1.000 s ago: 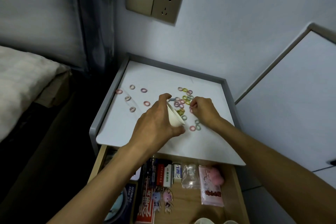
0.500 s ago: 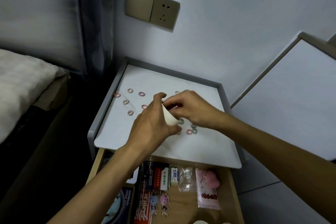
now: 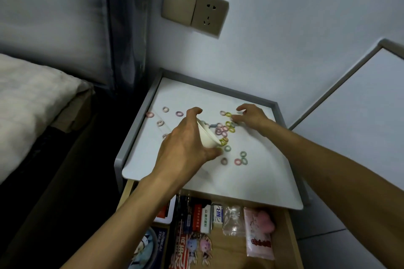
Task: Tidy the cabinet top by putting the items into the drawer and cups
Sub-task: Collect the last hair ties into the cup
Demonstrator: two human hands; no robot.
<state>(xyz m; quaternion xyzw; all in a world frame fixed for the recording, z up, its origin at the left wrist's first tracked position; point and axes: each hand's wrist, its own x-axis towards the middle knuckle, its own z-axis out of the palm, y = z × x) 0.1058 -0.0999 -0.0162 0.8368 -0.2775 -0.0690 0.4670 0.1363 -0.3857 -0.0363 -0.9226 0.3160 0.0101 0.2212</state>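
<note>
A: Items?
B: Small pastel rings [image 3: 225, 131], heaped mid-tabletop [image 3: 218, 183], a few loose at the left.
A: Hands?
B: My left hand [image 3: 185, 146] grips a white paper cup [image 3: 207, 136], tipped, mouth toward the heap. My right hand [image 3: 251, 116] is at the heap's far edge, fingers bent down; can't tell if they pinch one.
A: Containers?
B: Cup's inside unreadable. Open drawer [image 3: 231, 251] holds packets, erasers, charms.

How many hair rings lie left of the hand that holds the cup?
5: one pink ring by the left rim, three more right of it, one ring peeking from under the left hand. The hand may hide others.
</note>
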